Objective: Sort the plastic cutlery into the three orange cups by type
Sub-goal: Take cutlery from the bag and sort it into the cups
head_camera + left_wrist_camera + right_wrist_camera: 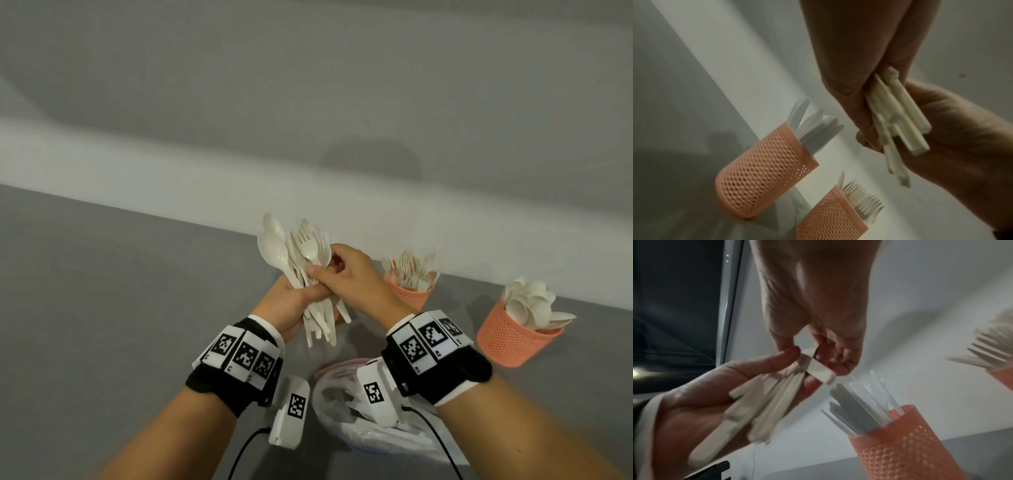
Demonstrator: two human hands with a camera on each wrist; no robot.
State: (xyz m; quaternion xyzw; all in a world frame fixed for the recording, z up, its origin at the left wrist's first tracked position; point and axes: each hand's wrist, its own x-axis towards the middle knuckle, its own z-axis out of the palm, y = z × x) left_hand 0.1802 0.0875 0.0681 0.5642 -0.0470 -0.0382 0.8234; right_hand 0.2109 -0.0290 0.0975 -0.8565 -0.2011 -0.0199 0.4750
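My left hand grips a fanned bunch of white plastic cutlery, spoons and forks pointing up. My right hand pinches one piece in the bunch; in the right wrist view its thumb and fingers hold a flat white handle, and its type cannot be told. On the table stand three orange mesh cups: the fork cup, the spoon cup to its right, and the knife cup, which the hands almost hide in the head view.
A crumpled clear plastic bag lies on the grey table below my wrists. A pale wall rises just behind the cups. Cables run from both wrist cameras toward the table's near edge.
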